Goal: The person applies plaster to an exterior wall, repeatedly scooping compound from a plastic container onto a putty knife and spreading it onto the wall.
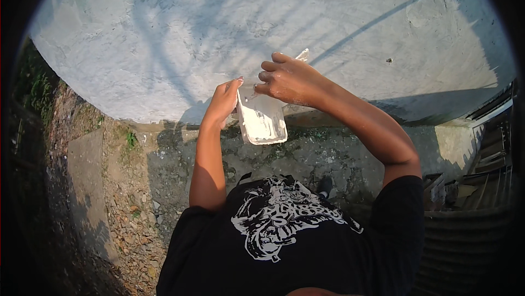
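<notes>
A rectangular pale plastic container [264, 125], smeared with white paste, is in my left hand [223, 102], whose thumb and fingers grip its left side. My right hand [281, 80] is over the container's far end, its fingers curled round a paste-coated tool [302, 54] with a pale tip sticking up to the right; the rest of the tool is mostly hidden by the hand. Whitish smears mark the fingers of both hands. Beyond them is a rough, pale grey plastered wall [219, 28] with shadows across it.
A cracked concrete strip [180, 170] runs along the wall's foot, my dark shoe on it. At the left are rubble [134, 208], a flat slab [85, 170] and plants [38, 93]. At the right lie corrugated sheets [465, 241] and some boards [465, 189].
</notes>
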### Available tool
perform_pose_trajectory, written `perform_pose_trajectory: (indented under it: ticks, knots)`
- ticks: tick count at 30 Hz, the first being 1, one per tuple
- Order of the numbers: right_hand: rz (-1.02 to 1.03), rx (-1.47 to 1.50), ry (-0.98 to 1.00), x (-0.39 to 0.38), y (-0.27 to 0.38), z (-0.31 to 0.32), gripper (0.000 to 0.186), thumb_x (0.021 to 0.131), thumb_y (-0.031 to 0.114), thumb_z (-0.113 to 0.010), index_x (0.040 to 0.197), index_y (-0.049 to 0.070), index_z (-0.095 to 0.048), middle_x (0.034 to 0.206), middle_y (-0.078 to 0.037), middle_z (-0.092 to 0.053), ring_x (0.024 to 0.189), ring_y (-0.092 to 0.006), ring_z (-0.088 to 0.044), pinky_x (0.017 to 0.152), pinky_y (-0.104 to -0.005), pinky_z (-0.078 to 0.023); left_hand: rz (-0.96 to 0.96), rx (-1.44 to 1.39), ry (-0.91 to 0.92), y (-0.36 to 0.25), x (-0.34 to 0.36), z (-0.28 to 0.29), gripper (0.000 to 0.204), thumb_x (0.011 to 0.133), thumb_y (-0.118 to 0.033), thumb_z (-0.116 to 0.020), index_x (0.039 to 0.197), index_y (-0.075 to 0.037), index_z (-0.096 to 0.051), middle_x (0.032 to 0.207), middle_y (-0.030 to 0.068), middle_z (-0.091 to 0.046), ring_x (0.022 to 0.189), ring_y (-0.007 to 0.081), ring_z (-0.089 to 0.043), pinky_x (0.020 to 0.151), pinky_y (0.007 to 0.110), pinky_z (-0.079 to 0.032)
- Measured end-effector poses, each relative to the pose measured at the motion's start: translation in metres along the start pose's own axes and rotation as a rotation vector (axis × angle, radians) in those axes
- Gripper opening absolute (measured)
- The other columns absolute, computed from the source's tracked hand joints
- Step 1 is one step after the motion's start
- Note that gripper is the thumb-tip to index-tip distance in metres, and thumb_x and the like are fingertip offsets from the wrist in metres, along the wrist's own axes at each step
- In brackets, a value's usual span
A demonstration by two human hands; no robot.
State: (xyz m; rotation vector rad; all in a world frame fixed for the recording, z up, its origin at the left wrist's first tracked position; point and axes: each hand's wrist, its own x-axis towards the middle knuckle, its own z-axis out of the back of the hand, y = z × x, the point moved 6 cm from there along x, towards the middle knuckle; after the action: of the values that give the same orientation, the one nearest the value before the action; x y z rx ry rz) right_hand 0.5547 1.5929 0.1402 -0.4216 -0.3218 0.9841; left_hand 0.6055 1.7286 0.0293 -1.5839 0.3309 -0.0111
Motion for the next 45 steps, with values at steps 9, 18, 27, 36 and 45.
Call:
perform_pose_trajectory:
  ticks: [9, 18, 27, 36, 45]
  knots:
    - [0.144, -0.064, -0.118, 0.011, 0.009, -0.019, 0.008, 0.082, 0.022, -0.062, 0.078, 0.025, -0.069, 0.068, 0.009, -0.062, 0.091, -0.012, -0.059, 0.084, -0.0309, -0.043, -0.068, 0.098, 0.085, 0.006, 0.021, -0.009, 0.036, 0.098, -0.026, -0.046, 0.085, 0.002, -0.062, 0.071, -0.0009, -0.05, 0.066, 0.0089, -0.041, 0.059, 0.03, -0.036]
    - [0.091, -0.088, -0.016, 0.017, 0.002, -0.02, 0.01, 0.083, 0.021, -0.062, 0.076, 0.025, -0.069, 0.067, 0.01, -0.061, 0.089, -0.0121, -0.06, 0.085, -0.0311, -0.039, -0.191, 0.041, 0.019, 0.001, 0.023, -0.021, 0.033, 0.099, -0.017, -0.043, 0.1, 0.007, -0.066, 0.086, 0.0054, -0.064, 0.079, 0.011, -0.054, 0.071, 0.03, -0.043]
    - [-0.02, 0.017, 0.092, 0.008, -0.007, -0.024, 0.012, 0.087, 0.024, -0.06, 0.092, 0.021, -0.071, 0.071, 0.005, -0.064, 0.09, -0.0133, -0.06, 0.081, -0.0313, -0.038, -0.251, 0.064, -0.108, -0.01, 0.028, -0.016, 0.035, 0.098, -0.021, -0.05, 0.075, 0.004, -0.06, 0.062, -0.0005, -0.047, 0.059, 0.0091, -0.038, 0.054, 0.033, -0.033]
    - [-0.172, 0.205, 0.223, -0.01, -0.017, -0.045, 0.041, 0.076, 0.029, -0.073, 0.116, 0.02, -0.069, 0.082, 0.0, -0.07, 0.093, -0.0161, -0.062, 0.081, -0.0329, -0.041, -0.303, 0.026, -0.194, -0.028, 0.025, -0.002, 0.035, 0.097, -0.02, -0.048, 0.091, 0.009, -0.066, 0.069, 0.0058, -0.059, 0.065, 0.0117, -0.048, 0.062, 0.032, -0.041]
    - [-0.238, 0.062, 0.052, 0.002, -0.029, -0.022, 0.028, 0.082, 0.026, -0.068, 0.109, 0.018, -0.069, 0.078, -0.001, -0.068, 0.088, -0.0183, -0.061, 0.078, -0.0329, -0.042, -0.373, 0.031, -0.225, -0.031, 0.019, -0.005, 0.032, 0.098, -0.018, -0.047, 0.1, 0.007, -0.066, 0.069, 0.0043, -0.058, 0.064, 0.0114, -0.048, 0.061, 0.032, -0.039]
